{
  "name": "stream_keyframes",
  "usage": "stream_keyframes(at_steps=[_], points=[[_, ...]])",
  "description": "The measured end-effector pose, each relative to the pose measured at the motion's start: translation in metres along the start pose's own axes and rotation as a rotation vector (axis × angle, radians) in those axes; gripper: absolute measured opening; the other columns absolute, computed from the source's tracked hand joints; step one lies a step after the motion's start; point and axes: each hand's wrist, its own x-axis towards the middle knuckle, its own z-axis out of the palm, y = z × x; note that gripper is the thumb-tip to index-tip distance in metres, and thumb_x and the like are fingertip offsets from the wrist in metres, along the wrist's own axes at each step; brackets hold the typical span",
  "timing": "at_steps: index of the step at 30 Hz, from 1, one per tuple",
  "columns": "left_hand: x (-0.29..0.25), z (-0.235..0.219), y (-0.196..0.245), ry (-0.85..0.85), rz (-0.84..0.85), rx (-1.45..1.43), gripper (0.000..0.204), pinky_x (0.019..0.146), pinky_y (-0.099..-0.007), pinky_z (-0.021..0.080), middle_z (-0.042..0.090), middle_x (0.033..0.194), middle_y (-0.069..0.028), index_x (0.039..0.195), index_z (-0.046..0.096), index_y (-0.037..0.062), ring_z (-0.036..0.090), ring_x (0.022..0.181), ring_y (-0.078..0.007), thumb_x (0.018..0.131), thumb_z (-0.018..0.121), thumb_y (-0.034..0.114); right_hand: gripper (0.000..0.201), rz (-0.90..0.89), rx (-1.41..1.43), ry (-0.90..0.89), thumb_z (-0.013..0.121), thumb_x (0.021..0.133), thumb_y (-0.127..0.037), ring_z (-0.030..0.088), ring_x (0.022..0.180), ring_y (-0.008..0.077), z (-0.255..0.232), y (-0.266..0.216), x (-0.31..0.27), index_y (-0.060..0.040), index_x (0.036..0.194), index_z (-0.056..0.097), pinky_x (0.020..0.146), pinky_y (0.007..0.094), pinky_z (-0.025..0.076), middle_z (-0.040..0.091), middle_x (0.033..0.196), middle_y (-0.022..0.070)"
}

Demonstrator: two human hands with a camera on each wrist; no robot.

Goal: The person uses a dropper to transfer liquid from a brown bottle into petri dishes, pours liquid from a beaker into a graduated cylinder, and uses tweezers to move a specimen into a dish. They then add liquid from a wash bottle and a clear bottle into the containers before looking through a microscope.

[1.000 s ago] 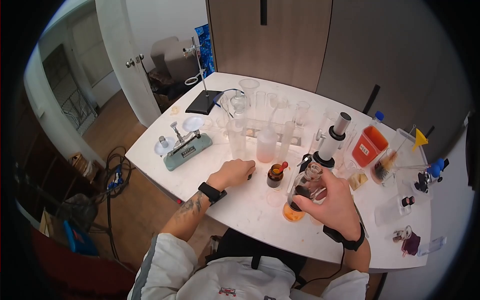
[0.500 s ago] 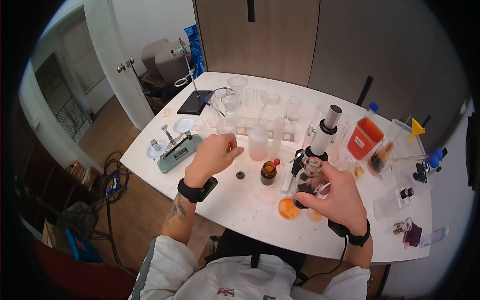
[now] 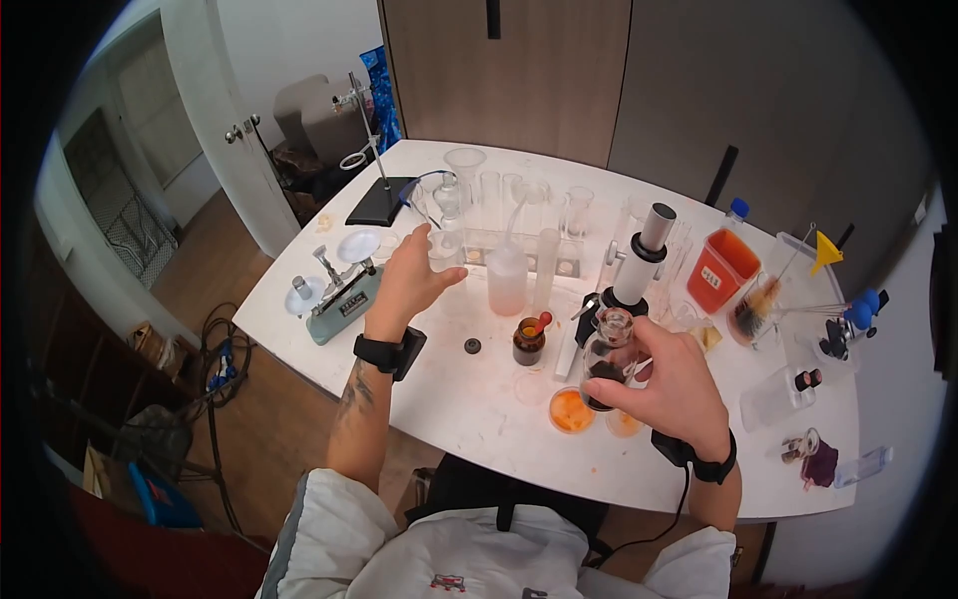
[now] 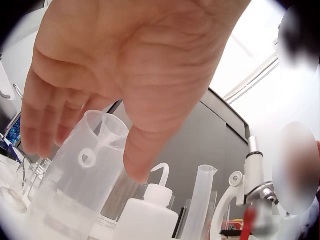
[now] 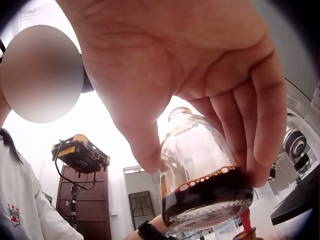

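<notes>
My right hand [image 3: 674, 389] grips a clear glass bottle [image 5: 200, 180] between thumb and fingers. Dark brown liquid with bubbles along its edge fills the lower part, and the bottle's neck has no lid on it. My left hand [image 3: 407, 285] is raised over the table's left half, thumb spread from straight fingers. In the left wrist view, that hand is around the upper part of a tall translucent plastic vessel [image 4: 70, 175], with a small funnel [image 4: 111, 131] at its mouth. A black stopper [image 3: 472, 345] lies near an amber bottle [image 3: 529, 347] holding a red-tipped dropper [image 3: 543, 320].
A wash bottle [image 3: 507, 283], measuring cylinder [image 3: 546, 268] and microscope [image 3: 639, 265] stand across the middle. Dishes of orange material [image 3: 572, 410] lie below the held bottle. A balance [image 3: 344, 299] and ring stand [image 3: 382, 200] are left, a red container [image 3: 722, 270] right.
My left hand has left the black stopper on the table and moved up and away toward the tall vessel, its fingers spreading. My right hand still holds the glass bottle.
</notes>
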Motion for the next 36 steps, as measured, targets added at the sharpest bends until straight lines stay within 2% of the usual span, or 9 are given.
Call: stream_keyframes(at_steps=[5,8,11,14,18,22,25,29,36], points=[[0.001,0.001,0.003,-0.044,-0.043,-0.049,0.084,0.083,-0.0405,0.058,0.074,0.112,-0.0259,0.143,0.053,-0.0051,0.074,0.091,-0.0335,0.079,0.093,0.033,0.058,0.028,0.0,-0.019,0.09,0.077,-0.046,0.077,0.078,0.0294,-0.001,-0.001,0.0,0.0018,0.101,0.067,0.071,0.036,0.059,0.078,0.089,0.0159],[-0.002,-0.01,0.014,-0.073,-0.078,-0.081,0.076,0.088,-0.0445,0.058,0.074,0.113,-0.0284,0.134,0.054,-0.0061,0.074,0.1,-0.0418,0.079,0.092,0.029,0.062,0.035,0.011,-0.024,0.09,0.077,-0.046,0.077,0.078,0.0297,0.001,0.001,0.0,0.0012,0.108,0.064,0.071,0.036,0.059,0.078,0.09,0.0164],[-0.01,-0.029,0.032,-0.041,-0.107,-0.068,0.072,0.086,-0.0443,0.058,0.074,0.108,-0.0266,0.129,0.055,-0.0042,0.074,0.097,-0.0409,0.078,0.093,0.029,0.065,0.036,0.059,0.012,0.091,0.076,-0.044,0.077,0.078,0.0298,0.003,0.003,0.001,-0.0009,0.112,0.059,0.07,0.0362,0.059,0.078,0.091,0.0166],[-0.021,-0.053,0.053,-0.093,-0.086,-0.031,0.074,0.082,-0.0389,0.059,0.075,0.11,-0.0211,0.129,0.056,-0.0021,0.073,0.089,-0.0307,0.076,0.095,0.031,0.065,0.052,0.09,0.01,0.092,0.075,-0.042,0.077,0.077,0.0299,0.002,0.0,0.0,-0.0037,0.112,0.055,0.068,0.0361,0.058,0.078,0.09,0.0167],[-0.046,-0.069,0.077,-0.226,0.058,-0.212,0.076,0.083,-0.0363,0.059,0.073,0.113,-0.0186,0.128,0.057,-0.0001,0.072,0.091,-0.0299,0.072,0.098,0.031,0.063,0.022,0.099,-0.029,0.092,0.075,-0.039,0.077,0.079,0.0297,0.003,-0.001,0.0,-0.0052,0.112,0.055,0.068,0.0355,0.058,0.078,0.09,0.0157],[-0.068,-0.059,0.089,-0.389,0.241,-0.27,0.074,0.083,-0.0395,0.058,0.072,0.108,-0.0176,0.128,0.057,0.0019,0.072,0.093,-0.0319,0.073,0.097,0.033,0.062,-0.024,0.089,-0.065,0.091,0.077,-0.038,0.077,0.082,0.0291,0.008,0.001,0.0,-0.0049,0.118,0.058,0.07,0.0362,0.058,0.078,0.09,0.0139],[-0.075,-0.053,0.096,-0.512,0.294,-0.271,0.074,0.083,-0.0407,0.057,0.072,0.108,-0.0185,0.129,0.056,0.0026,0.071,0.093,-0.0339,0.075,0.096,0.034,0.063,-0.077,0.046,-0.061,0.089,0.078,-0.037,0.077,0.082,0.0293,0.014,0.006,0.001,-0.0052,0.123,0.06,0.071,0.0372,0.058,0.077,0.089,0.013],[-0.077,-0.047,0.094,-0.514,0.399,-0.302,0.072,0.085,-0.0442,0.056,0.072,0.112,-0.0212,0.132,0.054,0.003,0.071,0.1,-0.041,0.078,0.093,0.03,0.058,-0.061,-0.053,-0.132,0.084,0.078,-0.035,0.076,0.081,0.0315,0.007,-0.005,0.002,-0.0041,0.122,0.063,0.072,0.0377,0.058,0.076,0.087,0.0136],[-0.077,-0.03,0.086,-0.502,0.468,-0.402,0.071,0.085,-0.045,0.055,0.071,0.112,-0.0229,0.135,0.053,0.0048,0.07,0.101,-0.0427,0.078,0.092,0.024,0.057,-0.048,-0.15,-0.212,0.079,0.077,-0.033,0.074,0.082,0.0343,0.005,-0.016,0.01,-0.0036,0.124,0.067,0.075,0.0408,0.058,0.075,0.09,0.0168]])
